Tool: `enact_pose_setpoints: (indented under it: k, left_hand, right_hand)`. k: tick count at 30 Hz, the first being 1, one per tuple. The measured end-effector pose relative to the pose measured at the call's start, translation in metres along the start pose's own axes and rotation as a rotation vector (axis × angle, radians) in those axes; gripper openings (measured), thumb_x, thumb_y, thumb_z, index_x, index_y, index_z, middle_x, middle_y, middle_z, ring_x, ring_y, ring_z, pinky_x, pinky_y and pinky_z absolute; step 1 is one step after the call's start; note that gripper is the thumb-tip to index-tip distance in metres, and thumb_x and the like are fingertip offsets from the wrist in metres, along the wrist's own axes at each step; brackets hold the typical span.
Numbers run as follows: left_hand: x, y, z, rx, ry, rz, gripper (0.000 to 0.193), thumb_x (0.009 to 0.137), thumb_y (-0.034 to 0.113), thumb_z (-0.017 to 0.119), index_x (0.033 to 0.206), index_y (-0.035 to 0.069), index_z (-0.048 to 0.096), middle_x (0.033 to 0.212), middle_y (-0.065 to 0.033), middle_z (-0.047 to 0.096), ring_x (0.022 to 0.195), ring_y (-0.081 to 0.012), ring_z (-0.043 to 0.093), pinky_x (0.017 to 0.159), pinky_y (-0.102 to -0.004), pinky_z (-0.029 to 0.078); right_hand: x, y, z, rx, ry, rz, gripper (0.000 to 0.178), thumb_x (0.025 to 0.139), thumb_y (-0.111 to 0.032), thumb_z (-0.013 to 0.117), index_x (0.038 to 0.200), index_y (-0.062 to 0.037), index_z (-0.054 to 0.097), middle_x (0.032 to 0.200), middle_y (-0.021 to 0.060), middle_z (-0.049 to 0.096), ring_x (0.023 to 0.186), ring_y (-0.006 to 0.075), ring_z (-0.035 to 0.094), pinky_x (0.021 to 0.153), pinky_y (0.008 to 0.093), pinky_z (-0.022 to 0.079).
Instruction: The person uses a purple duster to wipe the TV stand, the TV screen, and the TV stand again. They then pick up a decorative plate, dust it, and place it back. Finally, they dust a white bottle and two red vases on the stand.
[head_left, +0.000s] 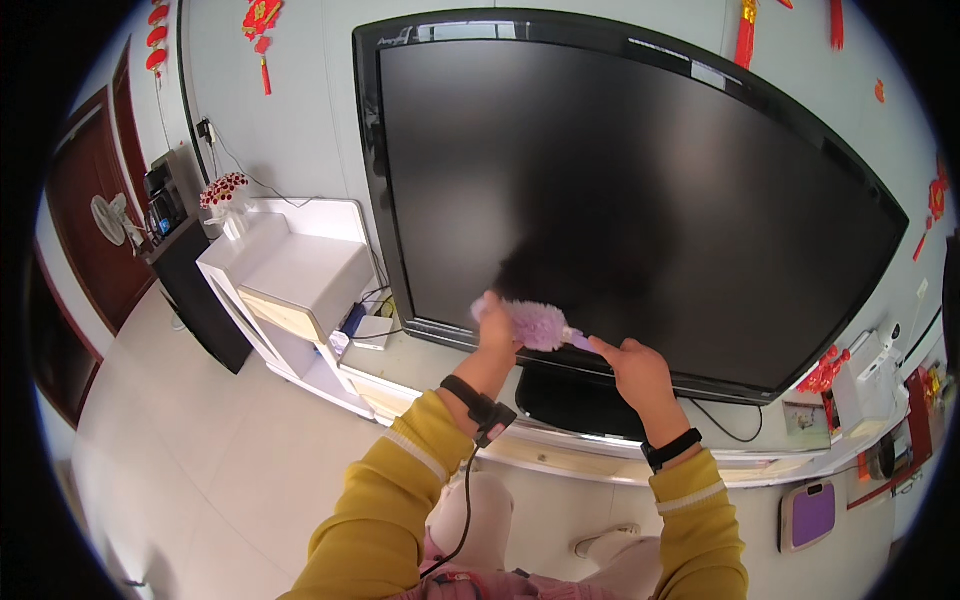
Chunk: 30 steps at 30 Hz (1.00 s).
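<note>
A fluffy pale purple duster (538,326) lies crosswise in front of the lower part of a large black television (640,200). My left hand (496,328) is closed round the fluffy head near its left end. The duster's short purple handle is in my right hand (636,372), with the thumb along it. The television's screen is dark and shows a blurred dark reflection. Its black stand (570,402) rests on a long white cabinet below my hands. I cannot tell whether the fluff touches the screen.
Left of the television is a white shelf unit (300,265) with a flower vase (232,218). A white box (373,333) and cables lie beside it. A white fan (117,220) stands farther left. At the right are red ornaments (825,372) and a purple scale (808,517) on the floor.
</note>
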<state>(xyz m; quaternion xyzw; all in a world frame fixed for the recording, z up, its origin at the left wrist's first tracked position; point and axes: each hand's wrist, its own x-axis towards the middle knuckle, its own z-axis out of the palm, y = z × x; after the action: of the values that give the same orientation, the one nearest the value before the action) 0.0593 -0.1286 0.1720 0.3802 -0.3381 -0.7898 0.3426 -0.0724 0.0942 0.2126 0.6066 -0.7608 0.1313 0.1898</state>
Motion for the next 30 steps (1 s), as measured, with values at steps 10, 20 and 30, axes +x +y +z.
enact_pose_setpoints:
  k: [10,20,30]
  left_hand:
    - [-0.05,0.021,0.049,0.085,-0.165,0.078,0.075,0.1,0.057,0.038,0.155,0.011,0.014,0.158,-0.0157,0.022,0.139,-0.0385,0.035,0.108,-0.0555,0.033]
    - [-0.119,0.094,0.121,0.213,-0.32,0.736,0.079,0.1,0.051,0.043,0.157,0.013,0.003,0.162,-0.0122,0.01,0.148,-0.0306,0.019,0.112,-0.0469,0.03]
    - [-0.087,0.032,0.11,0.177,-0.285,0.248,0.08,0.098,0.045,0.051,0.156,0.012,0.006,0.16,-0.0152,0.016,0.146,-0.0388,0.019,0.108,-0.0554,0.034]
  right_hand:
    - [-0.006,0.042,-0.043,-0.065,0.113,0.039,0.048,0.082,-0.002,0.06,0.122,-0.0277,0.067,0.077,0.0067,0.058,0.07,0.0275,0.061,0.063,0.0391,0.05]
    - [0.014,0.068,-0.106,0.829,0.685,0.517,0.05,0.094,-0.003,0.057,0.14,-0.0205,0.054,0.078,0.0028,0.056,0.063,0.0095,0.051,0.059,0.0248,0.046]
    - [-0.007,0.052,-0.066,0.181,0.387,0.165,0.054,0.085,-0.001,0.062,0.133,-0.0242,0.059,0.078,0.0124,0.056,0.072,0.0322,0.059,0.069,0.0409,0.051]
